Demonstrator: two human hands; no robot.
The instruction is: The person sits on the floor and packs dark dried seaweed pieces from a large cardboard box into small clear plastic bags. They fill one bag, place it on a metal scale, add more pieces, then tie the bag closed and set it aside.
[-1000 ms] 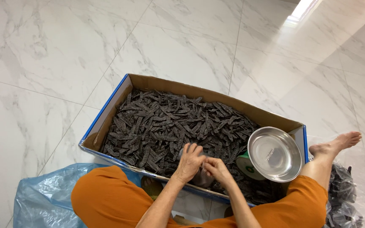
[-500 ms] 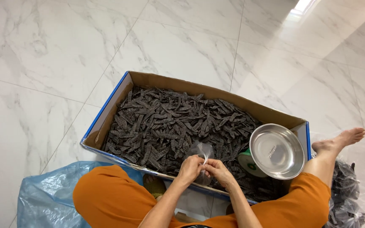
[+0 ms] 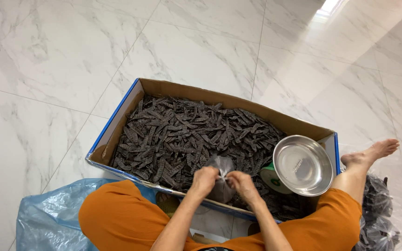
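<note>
My left hand (image 3: pixel 204 179) and my right hand (image 3: pixel 241 181) meet over the near edge of a cardboard box (image 3: pixel 201 93). Both pinch the gathered neck of a small clear plastic bag (image 3: pixel 221 168) filled with dark pieces, which hangs between them. The box is full of dark brown dried pods (image 3: pixel 182 135). A round steel pan (image 3: pixel 303 164) on a small green-and-white scale (image 3: pixel 270 176) sits in the box's right corner, just right of my right hand.
I sit on a white marble tile floor (image 3: pixel 47 69) in orange trousers (image 3: pixel 117 218), my bare foot (image 3: pixel 373 152) stretched out right. A blue plastic bag (image 3: pixel 47 223) lies at lower left. Clear bags of dark pods (image 3: pixel 378 209) pile at lower right.
My hands lifted from among the pods and raised the small filled bag. The fingers have drawn its top together, and the bag's neck is now pinched tighter.
</note>
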